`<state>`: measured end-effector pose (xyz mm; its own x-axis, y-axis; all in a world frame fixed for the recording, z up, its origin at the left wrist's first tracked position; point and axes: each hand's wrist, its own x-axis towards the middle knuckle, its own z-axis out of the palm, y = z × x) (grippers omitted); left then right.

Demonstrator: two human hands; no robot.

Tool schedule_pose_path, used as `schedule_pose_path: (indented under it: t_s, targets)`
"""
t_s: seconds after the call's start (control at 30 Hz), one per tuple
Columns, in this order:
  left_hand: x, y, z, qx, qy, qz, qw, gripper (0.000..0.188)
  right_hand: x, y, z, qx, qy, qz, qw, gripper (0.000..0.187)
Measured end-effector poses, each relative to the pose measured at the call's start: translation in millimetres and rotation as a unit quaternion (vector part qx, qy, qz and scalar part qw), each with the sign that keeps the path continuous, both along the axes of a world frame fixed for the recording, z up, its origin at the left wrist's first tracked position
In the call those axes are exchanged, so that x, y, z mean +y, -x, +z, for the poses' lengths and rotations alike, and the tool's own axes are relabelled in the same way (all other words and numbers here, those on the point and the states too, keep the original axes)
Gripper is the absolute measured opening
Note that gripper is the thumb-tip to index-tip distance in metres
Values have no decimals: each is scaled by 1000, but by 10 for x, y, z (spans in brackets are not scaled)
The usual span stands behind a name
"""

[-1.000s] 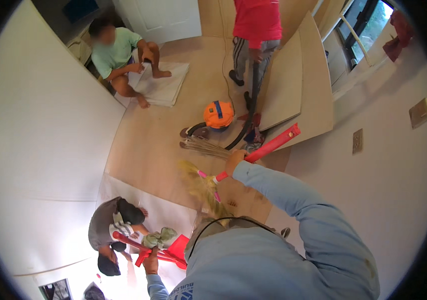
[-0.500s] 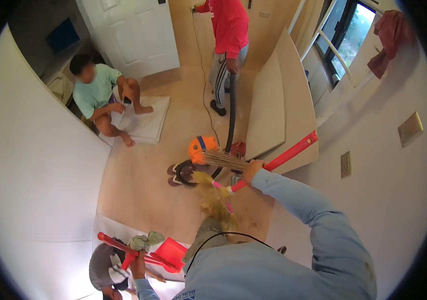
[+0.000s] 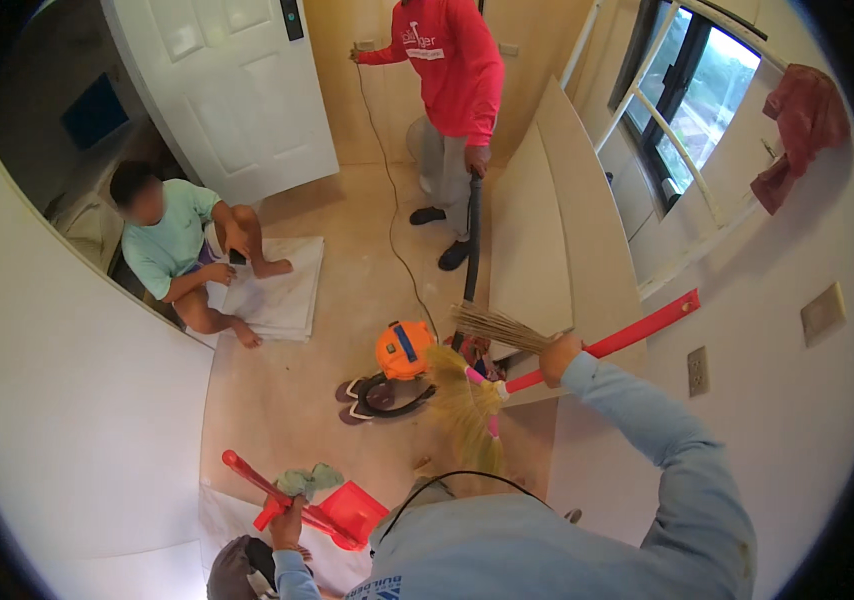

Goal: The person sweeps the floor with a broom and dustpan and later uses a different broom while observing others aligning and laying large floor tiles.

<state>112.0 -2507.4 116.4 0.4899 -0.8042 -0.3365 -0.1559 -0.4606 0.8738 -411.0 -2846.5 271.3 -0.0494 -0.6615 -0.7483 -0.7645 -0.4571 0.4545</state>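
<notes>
- The left hand (image 3: 288,528), in the lower left of the frame, was closed round the red handle of a dustpan (image 3: 357,512), its fingers curled in.
- The dustpan's tray lay to the right of that hand, and its handle slanted toward the upper left, past the knuckles.
- A green cloth (image 3: 309,481) showed just above the left hand, beside the handle; whether the fingers touched it could not be told.
- The right hand (image 3: 559,360), right of centre, was shut in a fist round the red handle of a broom (image 3: 521,383).
- The broom's yellow bristles fanned out near the centre, and the handle's far end pointed to the right.
- The narrow end of a stick bundle (image 3: 502,328) ran into the same right fist; its loose tips spread toward the upper left, across the black hose (image 3: 474,230).
- Left of the bristles stood an orange vacuum (image 3: 403,350), with slippers (image 3: 355,398) just below it.
- At the top centre, a person in red (image 3: 459,70) had one hand on the hose.
- At the left, a person in pale green (image 3: 172,230) sat by a white sheet (image 3: 287,290).
</notes>
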Motion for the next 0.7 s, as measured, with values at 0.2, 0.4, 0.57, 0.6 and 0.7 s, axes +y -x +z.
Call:
schedule_pose_path:
  t_s: [0.2,0.4,0.57,0.6,0.7]
  targets:
    - [-836,-170,-2,18,18,-27,999,46,-332,112,45,-4,20,33,999,30]
    - [-1316,-320,176,1,11,-20,1000,54,-312,258,-118,-37,72,44,996,23]
    - [-2110,-600,564,-22,26,-85,996,61,-436,391,-228,-101,171,73,977,20]
    - [-2216,-577,730,36,41,-81,995,58,-455,309,-167,-96,177,73,977,20]
    - [-2489,-659,982,70,67,-75,992,52,-640,90,-93,-92,177,99,975,21]
